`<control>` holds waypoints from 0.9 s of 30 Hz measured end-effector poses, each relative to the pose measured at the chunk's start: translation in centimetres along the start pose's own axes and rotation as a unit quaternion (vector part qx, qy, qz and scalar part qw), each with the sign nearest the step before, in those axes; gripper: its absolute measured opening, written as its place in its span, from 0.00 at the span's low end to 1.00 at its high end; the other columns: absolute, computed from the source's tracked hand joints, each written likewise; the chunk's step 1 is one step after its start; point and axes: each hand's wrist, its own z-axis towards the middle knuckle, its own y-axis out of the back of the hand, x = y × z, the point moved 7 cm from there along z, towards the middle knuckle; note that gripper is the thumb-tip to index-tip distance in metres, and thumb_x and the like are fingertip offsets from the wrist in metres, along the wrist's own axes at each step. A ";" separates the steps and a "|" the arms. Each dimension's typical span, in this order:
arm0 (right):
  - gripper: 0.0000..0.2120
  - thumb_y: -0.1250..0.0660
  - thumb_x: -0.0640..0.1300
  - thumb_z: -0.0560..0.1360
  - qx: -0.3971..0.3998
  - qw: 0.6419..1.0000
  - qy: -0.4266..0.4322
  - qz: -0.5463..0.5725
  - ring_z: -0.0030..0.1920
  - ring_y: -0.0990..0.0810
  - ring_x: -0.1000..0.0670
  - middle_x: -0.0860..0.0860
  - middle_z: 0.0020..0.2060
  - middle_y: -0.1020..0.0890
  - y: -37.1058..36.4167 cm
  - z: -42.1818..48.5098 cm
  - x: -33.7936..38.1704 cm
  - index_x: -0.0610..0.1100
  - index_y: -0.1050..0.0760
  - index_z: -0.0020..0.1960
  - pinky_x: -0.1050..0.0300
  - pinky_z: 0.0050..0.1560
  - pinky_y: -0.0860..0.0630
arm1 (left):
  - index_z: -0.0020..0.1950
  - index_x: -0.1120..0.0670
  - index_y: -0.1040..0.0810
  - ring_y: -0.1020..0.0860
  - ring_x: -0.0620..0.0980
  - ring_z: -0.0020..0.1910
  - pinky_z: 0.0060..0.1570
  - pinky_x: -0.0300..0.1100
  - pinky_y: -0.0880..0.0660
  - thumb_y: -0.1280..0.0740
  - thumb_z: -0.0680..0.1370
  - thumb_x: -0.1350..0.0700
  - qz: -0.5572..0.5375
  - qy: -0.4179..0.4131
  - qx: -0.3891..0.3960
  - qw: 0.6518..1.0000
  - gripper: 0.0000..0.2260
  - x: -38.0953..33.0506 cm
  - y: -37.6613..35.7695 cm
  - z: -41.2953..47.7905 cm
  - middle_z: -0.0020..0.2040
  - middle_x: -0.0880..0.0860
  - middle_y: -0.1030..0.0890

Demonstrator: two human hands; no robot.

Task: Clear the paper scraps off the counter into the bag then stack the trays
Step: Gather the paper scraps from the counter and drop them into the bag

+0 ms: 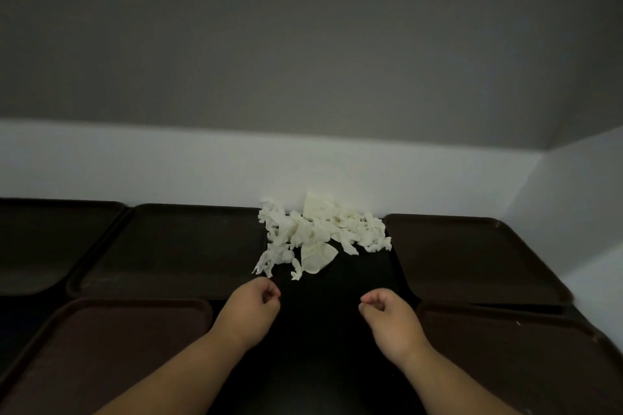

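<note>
**Scraps first, trays later**

My left hand (259, 300) and right hand (386, 312) hover over the dark counter (337, 320), fingers curled, nothing visibly in them. The paper scraps (320, 236) lie heaped against the back wall, between unstacked trays (168, 246). No bag shows. Next, I'd open up and gather the heap.

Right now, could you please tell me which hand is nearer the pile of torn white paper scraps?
Left. The left hand is just short of the white paper scraps, at their near-left tip; the right hand sits farther off, to their near right.
</note>
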 end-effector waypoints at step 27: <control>0.34 0.33 0.52 0.78 -0.045 0.994 -0.023 -0.096 0.47 0.29 0.52 0.50 0.74 0.43 -2.2 22.0 0.3 0.57 0.44 0.80 0.61 0.47 0.32 | 0.69 0.43 0.33 0.27 0.56 0.63 0.61 0.54 0.26 0.31 0.73 0.42 0.179 0.051 0.054 0.981 0.25 -1.6 -10.4 15.9 0.63 0.49 0.28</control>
